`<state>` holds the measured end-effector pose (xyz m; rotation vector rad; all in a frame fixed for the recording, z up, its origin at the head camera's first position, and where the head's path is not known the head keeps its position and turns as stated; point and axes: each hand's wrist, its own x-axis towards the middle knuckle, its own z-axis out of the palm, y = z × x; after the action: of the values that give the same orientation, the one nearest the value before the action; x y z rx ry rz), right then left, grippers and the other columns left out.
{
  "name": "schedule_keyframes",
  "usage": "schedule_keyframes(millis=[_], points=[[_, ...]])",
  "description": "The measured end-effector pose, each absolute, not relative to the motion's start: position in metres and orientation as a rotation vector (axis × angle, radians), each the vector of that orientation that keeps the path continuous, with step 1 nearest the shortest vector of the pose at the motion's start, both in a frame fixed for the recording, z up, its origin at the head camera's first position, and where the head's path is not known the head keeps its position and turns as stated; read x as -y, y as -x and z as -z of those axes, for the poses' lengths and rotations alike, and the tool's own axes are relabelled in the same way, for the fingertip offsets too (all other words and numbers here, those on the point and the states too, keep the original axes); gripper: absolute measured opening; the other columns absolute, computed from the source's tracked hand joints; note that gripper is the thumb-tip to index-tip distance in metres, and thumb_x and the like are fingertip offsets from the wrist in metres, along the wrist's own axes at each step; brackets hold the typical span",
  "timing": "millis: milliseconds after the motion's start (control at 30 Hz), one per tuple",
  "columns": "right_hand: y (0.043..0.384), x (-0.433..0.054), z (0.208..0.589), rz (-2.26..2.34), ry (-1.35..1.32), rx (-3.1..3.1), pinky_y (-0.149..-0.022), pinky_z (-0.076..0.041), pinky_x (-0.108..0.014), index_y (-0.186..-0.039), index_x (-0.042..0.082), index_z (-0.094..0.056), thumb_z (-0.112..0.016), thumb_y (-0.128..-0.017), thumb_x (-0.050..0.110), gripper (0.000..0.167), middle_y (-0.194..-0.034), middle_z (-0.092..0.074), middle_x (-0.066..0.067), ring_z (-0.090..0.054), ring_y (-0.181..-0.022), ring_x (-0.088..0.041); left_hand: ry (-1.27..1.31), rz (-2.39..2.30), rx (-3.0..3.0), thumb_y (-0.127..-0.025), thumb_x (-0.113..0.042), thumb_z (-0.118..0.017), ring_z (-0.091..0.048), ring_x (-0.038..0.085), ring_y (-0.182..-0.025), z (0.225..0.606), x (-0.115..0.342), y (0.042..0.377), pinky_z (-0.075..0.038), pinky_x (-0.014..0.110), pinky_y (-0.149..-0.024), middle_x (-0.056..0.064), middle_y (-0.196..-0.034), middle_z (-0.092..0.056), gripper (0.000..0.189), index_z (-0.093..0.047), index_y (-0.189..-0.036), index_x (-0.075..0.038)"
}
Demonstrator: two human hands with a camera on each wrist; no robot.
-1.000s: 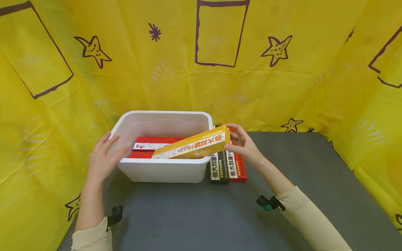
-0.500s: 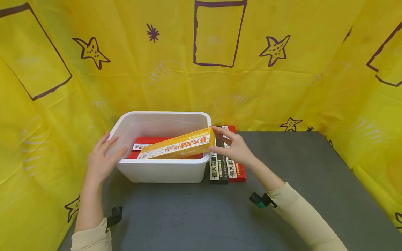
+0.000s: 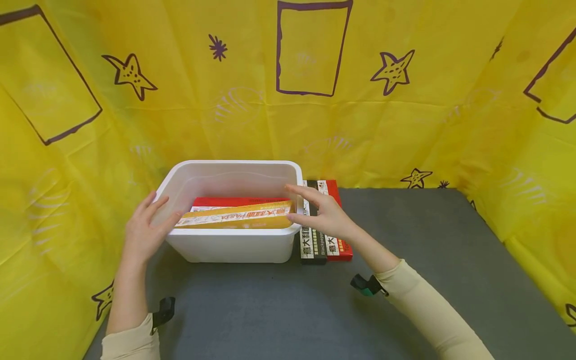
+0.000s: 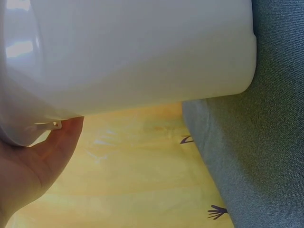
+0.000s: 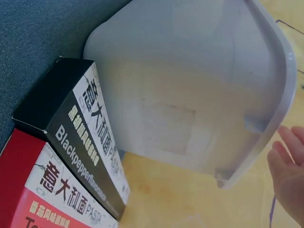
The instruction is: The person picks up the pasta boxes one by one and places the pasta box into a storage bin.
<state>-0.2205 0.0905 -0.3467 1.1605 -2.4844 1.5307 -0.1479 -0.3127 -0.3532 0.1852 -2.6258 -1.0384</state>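
Note:
In the head view a white plastic bin stands on the dark table. Inside it, a yellow pasta box slants over red pasta boxes. My left hand holds the bin's left rim; the left wrist view shows a finger against the outer wall. At the right rim, my right hand has thumb and fingers spread apart, close to the yellow box's right end, with nothing pinched between them. The right wrist view shows this hand beside the rim.
Against the bin's right side lie a black pepper pasta box and a red tomato pasta box. Yellow patterned cloth hangs behind and at both sides of the table.
The yellow pasta box has moved left and down into the bin, and my right hand has let go of it. My left hand stays at the rim.

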Motion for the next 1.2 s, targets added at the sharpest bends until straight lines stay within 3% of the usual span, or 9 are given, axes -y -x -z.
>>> schedule_keyframes(millis=[133, 333, 533, 867, 1200], points=[[0.218, -0.094, 0.346, -1.545, -1.139, 2.469, -0.11, -0.034, -0.047, -0.145, 0.023, -0.048, -0.075, -0.087, 0.027, 0.064, -0.145, -0.047, 0.011, -0.04, -0.135, -0.011, -0.19, 1.049, 2.629, -0.093, -0.041, -0.058, -0.018, 0.048, -0.141, 0.353, 0.312, 0.146, -0.022, 0.076, -0.099, 0.016, -0.159, -0.021, 0.067, -0.042, -0.147, -0.005], [0.212, -0.104, 0.351, -1.587, -1.024, 2.505, -0.112, -0.032, -0.037, -0.145, 0.017, -0.047, -0.077, -0.085, 0.016, 0.067, -0.146, -0.047, 0.003, -0.041, -0.135, -0.015, -0.209, 1.056, 2.629, -0.093, -0.041, -0.058, -0.017, 0.047, -0.142, 0.353, 0.313, 0.145, -0.022, 0.076, -0.099, 0.014, -0.16, -0.021, 0.067, -0.042, -0.147, -0.005], [0.207, -0.116, 0.358, -1.639, -0.943, 2.523, -0.113, -0.031, -0.044, -0.145, 0.011, -0.045, -0.076, -0.085, 0.01, 0.068, -0.147, -0.045, -0.006, -0.038, -0.138, -0.024, -0.201, 1.045, 2.617, -0.093, -0.039, -0.058, -0.019, 0.047, -0.141, 0.354, 0.314, 0.145, -0.021, 0.075, -0.101, 0.015, -0.159, -0.023, 0.065, -0.043, -0.146, -0.004], [0.209, -0.138, 0.376, -1.626, -0.884, 2.532, -0.111, -0.034, -0.047, -0.146, 0.024, -0.045, -0.076, -0.086, 0.027, 0.068, -0.146, -0.044, 0.007, -0.042, -0.135, -0.021, -0.188, 1.029, 2.614, -0.093, -0.039, -0.058, -0.019, 0.048, -0.141, 0.355, 0.314, 0.147, -0.02, 0.075, -0.101, 0.015, -0.159, -0.023, 0.064, -0.044, -0.145, -0.004], [0.205, -0.151, 0.391, -1.703, -0.734, 2.59, -0.109, -0.033, -0.054, -0.149, 0.019, -0.036, -0.076, -0.086, 0.017, 0.075, -0.152, -0.035, -0.005, -0.039, -0.135, -0.034, -0.206, 1.044, 2.624, -0.094, -0.039, -0.058, -0.019, 0.047, -0.141, 0.356, 0.312, 0.149, -0.02, 0.075, -0.101, 0.014, -0.159, -0.022, 0.064, -0.044, -0.146, -0.005]])
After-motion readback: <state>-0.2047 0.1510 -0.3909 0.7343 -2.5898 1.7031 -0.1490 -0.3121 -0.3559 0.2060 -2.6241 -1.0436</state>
